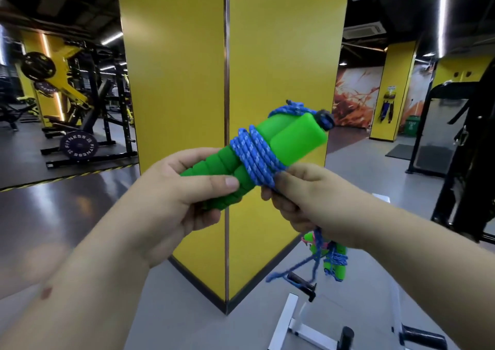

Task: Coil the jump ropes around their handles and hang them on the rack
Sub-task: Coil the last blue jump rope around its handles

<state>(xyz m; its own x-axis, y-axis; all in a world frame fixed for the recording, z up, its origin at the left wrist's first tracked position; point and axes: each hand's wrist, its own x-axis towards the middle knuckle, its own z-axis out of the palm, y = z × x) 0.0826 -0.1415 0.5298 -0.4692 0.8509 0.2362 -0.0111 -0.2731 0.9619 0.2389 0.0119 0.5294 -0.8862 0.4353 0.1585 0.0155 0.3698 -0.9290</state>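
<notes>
My left hand (184,189) grips the ribbed lower ends of two green jump rope handles (289,138), held side by side and pointing up to the right. Blue speckled rope (254,154) is wound several times around their middle, with more loops near the dark caps at the top. My right hand (308,199) pinches the rope just below the coil. The loose rope end (317,245) hangs down from that hand. Lower right, another coiled jump rope (337,261) with green handles hangs on a white rack (292,320).
A yellow pillar (227,55) stands directly ahead, its corner facing me. Weight machines and plates (77,146) fill the left. A black machine frame (466,162) stands at the right. Black pegs (302,282) stick out of the white rack below.
</notes>
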